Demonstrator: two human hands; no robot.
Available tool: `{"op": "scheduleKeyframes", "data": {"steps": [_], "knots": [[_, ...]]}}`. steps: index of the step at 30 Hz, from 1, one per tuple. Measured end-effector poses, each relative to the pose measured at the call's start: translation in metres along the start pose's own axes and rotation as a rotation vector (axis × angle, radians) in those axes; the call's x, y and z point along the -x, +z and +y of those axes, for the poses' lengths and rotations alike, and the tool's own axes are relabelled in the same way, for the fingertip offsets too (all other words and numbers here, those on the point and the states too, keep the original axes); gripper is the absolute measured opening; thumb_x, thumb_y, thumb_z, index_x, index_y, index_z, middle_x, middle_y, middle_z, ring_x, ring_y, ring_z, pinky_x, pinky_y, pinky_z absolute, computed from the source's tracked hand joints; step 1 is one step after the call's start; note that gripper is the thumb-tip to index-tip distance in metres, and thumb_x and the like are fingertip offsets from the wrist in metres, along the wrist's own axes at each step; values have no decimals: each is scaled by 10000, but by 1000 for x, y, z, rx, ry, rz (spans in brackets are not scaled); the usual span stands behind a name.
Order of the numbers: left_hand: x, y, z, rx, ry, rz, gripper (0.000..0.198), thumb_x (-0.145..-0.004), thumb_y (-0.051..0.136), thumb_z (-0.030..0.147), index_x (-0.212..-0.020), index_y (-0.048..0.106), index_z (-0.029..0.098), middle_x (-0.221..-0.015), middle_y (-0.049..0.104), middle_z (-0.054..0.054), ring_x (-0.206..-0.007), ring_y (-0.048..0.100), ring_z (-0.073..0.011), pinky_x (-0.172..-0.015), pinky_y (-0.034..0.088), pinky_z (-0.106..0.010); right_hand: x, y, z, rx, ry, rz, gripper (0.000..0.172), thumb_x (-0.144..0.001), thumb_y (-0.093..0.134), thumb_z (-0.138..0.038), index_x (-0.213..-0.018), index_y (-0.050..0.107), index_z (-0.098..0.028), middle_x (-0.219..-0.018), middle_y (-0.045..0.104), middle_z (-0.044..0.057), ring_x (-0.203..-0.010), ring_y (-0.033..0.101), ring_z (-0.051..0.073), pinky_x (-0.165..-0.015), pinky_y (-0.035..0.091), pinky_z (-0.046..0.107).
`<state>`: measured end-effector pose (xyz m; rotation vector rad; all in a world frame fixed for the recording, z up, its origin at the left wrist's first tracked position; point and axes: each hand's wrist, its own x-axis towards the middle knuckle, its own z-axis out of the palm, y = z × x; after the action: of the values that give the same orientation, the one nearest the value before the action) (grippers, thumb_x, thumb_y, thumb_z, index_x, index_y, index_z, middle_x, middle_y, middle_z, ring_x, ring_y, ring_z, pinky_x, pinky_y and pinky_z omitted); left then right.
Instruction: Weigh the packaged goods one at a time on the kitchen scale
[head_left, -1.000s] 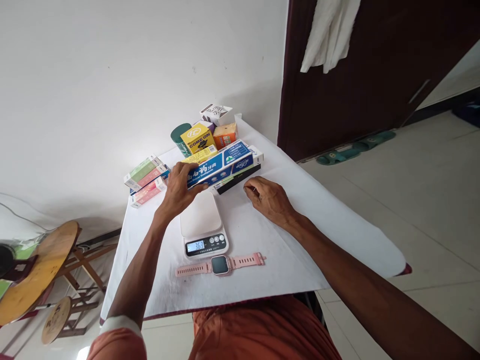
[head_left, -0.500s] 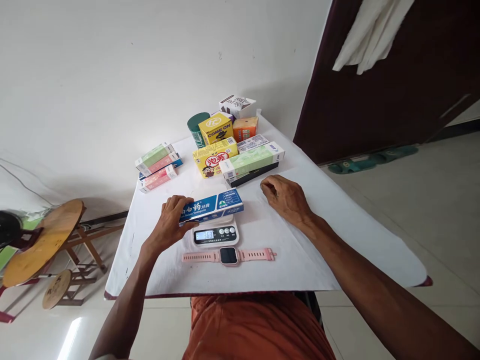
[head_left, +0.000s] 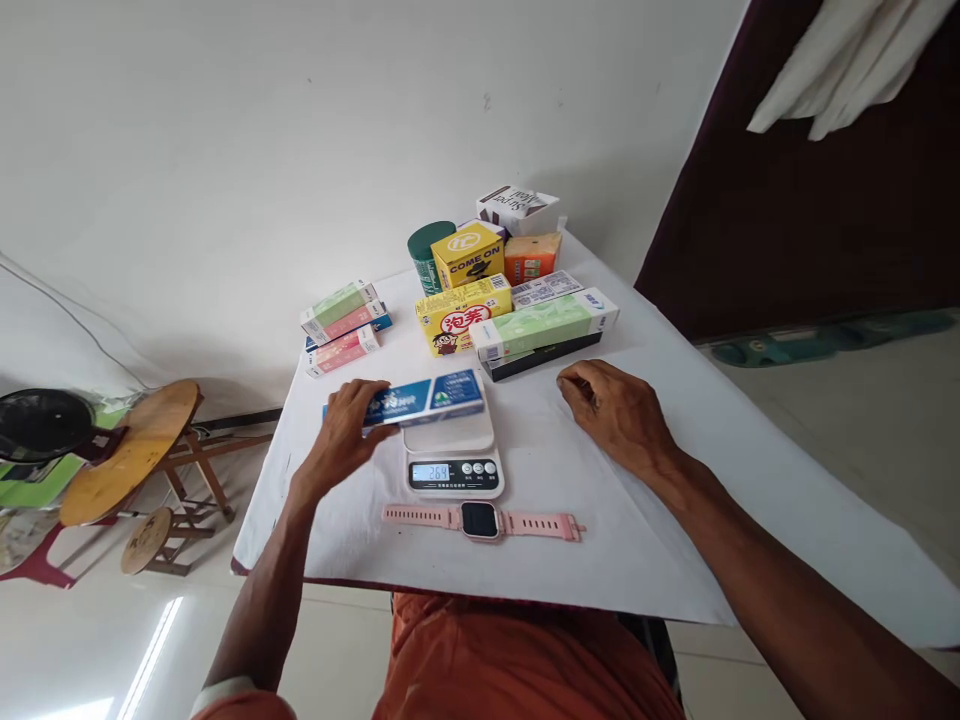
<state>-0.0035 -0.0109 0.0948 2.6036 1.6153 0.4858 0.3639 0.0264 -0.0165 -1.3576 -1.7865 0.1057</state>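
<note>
My left hand (head_left: 351, 432) grips a blue and white toothpaste box (head_left: 450, 390) by its left part, fingers over the top and thumb below. The box hangs over the white digital scale (head_left: 450, 437), covering the back of its platform; whether it still touches the scale I cannot tell. The scale's lit display (head_left: 431, 473) shows digits, slightly blurred. On the tablecloth right of the scale rests my right hand (head_left: 619, 410), its fingers curled in and nothing visible in them. A pink smartwatch (head_left: 480, 520) lies flat in front of the scale.
Behind the scale stand a yellow snack box (head_left: 465, 315), a yellow COME ON box (head_left: 469, 255), a green canister (head_left: 429, 255) and an orange pack (head_left: 532, 258). A light green box (head_left: 544, 325) lies on a black one. Several slim boxes (head_left: 345, 335) are grouped at left.
My left hand has shifted the toothpaste box left relative to the scale, and the display's digits have changed. My right hand stays curled on the table. The whole view has swung left.
</note>
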Motion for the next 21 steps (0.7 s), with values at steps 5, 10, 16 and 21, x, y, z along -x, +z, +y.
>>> {"op": "scheduleKeyframes", "data": {"steps": [5, 10, 16, 21], "knots": [[-25, -27, -67, -153, -230, 89, 502, -954, 689, 372, -1426, 568, 250, -1349, 637, -124, -1283, 585, -334, -1100, 445, -500, 0, 1, 0, -6, 6, -9, 149, -943, 508, -224, -809, 570, -250, -798, 694, 62, -678, 627, 215, -652, 463, 341], [-75, -25, -129, -232, -439, 60, 516, -930, 664, 355, -1433, 597, 259, -1392, 600, -149, -1348, 534, -365, -1129, 444, -528, 0, 3, 2, 1, -6, 10, 148, -945, 502, -218, -818, 573, -243, -806, 699, 59, -683, 629, 210, -663, 466, 338], [-101, -8, -155, -246, -504, 67, 511, -917, 663, 349, -1415, 633, 239, -1454, 547, -196, -1381, 480, -420, -1144, 408, -591, -1, 2, 2, 4, -9, 15, 152, -943, 506, -205, -814, 579, -240, -785, 694, 51, -674, 630, 203, -658, 459, 326], [-102, 1, -133, -245, -428, 218, 554, -876, 746, 315, -1402, 617, 199, -1447, 539, -212, -1355, 505, -420, -1115, 431, -617, -1, 1, -2, -4, 5, 2, 178, -959, 493, -224, -819, 601, -237, -816, 703, 66, -699, 631, 207, -674, 460, 330]]}}
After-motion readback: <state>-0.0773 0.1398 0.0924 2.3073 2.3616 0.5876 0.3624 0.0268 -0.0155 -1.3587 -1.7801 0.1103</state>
